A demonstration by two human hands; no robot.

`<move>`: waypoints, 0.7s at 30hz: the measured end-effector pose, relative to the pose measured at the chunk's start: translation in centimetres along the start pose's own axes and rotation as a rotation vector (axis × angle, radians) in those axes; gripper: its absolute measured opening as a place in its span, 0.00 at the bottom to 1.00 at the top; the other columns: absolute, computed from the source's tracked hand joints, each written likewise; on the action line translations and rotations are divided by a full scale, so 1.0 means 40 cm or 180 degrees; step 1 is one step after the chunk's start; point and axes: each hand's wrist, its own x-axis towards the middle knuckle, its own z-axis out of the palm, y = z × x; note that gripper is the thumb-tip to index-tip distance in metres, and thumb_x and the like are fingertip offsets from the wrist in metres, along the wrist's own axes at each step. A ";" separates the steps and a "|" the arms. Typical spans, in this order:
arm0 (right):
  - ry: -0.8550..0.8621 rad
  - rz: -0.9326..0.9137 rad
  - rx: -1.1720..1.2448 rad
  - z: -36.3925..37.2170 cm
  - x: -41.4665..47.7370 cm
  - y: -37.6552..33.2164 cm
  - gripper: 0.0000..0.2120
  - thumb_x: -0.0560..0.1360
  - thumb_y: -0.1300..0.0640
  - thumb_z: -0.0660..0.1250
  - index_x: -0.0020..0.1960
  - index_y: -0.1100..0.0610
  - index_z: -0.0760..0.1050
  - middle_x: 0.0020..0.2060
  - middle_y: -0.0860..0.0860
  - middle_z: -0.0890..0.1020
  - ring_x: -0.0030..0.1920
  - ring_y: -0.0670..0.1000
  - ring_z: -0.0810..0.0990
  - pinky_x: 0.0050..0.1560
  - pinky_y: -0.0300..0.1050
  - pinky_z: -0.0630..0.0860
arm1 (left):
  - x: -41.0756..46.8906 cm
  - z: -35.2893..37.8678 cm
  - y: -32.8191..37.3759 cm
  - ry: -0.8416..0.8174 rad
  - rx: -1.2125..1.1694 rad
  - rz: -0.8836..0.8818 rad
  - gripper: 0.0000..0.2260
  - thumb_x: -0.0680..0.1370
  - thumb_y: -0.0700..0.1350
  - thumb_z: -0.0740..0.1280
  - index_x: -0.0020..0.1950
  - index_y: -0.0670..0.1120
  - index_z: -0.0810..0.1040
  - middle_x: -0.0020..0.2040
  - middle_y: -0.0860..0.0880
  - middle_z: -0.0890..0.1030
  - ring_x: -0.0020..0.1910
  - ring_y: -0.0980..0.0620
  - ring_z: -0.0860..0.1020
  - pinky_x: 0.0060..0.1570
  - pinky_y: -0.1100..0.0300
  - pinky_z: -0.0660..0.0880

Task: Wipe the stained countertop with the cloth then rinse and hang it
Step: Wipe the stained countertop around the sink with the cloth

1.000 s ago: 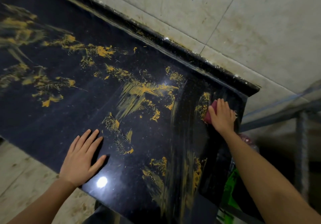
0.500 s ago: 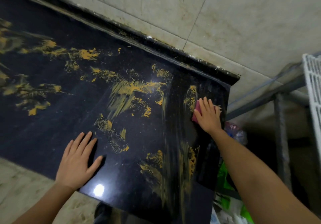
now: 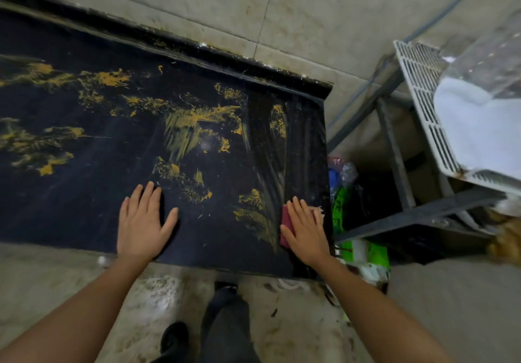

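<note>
Here the cloth point(image 3: 287, 226) lies under flat right-hand fingers point(image 3: 303, 213)

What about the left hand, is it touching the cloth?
Apart. Head view shows the left hand flat on the countertop, well away from the cloth under the right hand.

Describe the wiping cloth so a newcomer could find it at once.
Start at the black countertop smeared with yellow stains and go to its near right corner. There the right hand presses flat on the cloth, the only dark red thing on the slab, peeking out from under it.
</note>
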 end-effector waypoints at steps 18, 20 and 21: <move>0.1055 0.0368 0.0368 0.149 -0.220 -0.091 0.20 0.83 0.49 0.40 0.65 0.53 0.66 0.62 0.51 0.77 0.74 0.45 0.53 0.73 0.43 0.45 | -0.007 -0.012 -0.004 0.0001 -0.0195 0.0198 0.37 0.72 0.62 0.44 0.70 0.38 0.65 0.72 0.41 0.65 0.73 0.43 0.57 0.71 0.47 0.51; 0.1245 0.0318 0.0253 0.166 -0.229 -0.094 0.20 0.83 0.49 0.41 0.65 0.54 0.66 0.60 0.53 0.79 0.70 0.49 0.62 0.72 0.43 0.47 | -0.006 -0.011 -0.005 -0.0008 -0.0205 0.0229 0.34 0.73 0.60 0.47 0.70 0.38 0.65 0.72 0.41 0.65 0.73 0.43 0.57 0.70 0.47 0.51; 0.1238 0.0336 0.0215 0.169 -0.237 -0.100 0.21 0.83 0.49 0.41 0.64 0.54 0.68 0.59 0.53 0.80 0.67 0.50 0.65 0.72 0.43 0.48 | -0.006 -0.012 -0.005 -0.0014 -0.0213 0.0236 0.33 0.74 0.59 0.48 0.69 0.38 0.65 0.72 0.40 0.65 0.73 0.42 0.58 0.70 0.46 0.52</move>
